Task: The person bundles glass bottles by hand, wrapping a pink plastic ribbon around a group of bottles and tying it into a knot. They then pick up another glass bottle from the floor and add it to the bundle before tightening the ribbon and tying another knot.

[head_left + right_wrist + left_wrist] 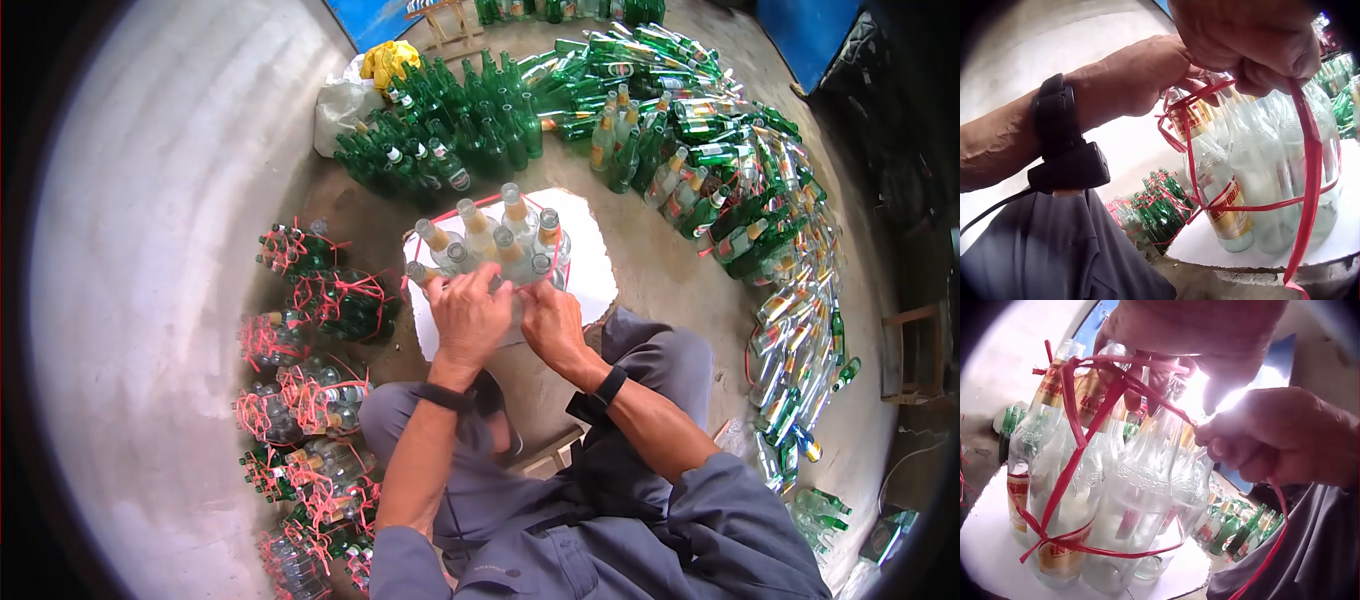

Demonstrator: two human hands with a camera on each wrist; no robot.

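Note:
A bundle of clear glass bottles with gold labels stands upright on a white board. Red plastic twine rings the bodies of the bottles and crosses over their necks, with a knot low on one side. My left hand reaches over the near necks, its fingers curled down among them under the twine. Close beside it, my right hand pinches the twine at the necks. A loose end of twine hangs from the right hand. The left fingertips are partly hidden behind the necks.
Green bottles stand in rows beyond the board, with a long heap of lying bottles curving down the right. Bundles tied with red twine line the left wall. A yellow bag sits at the back.

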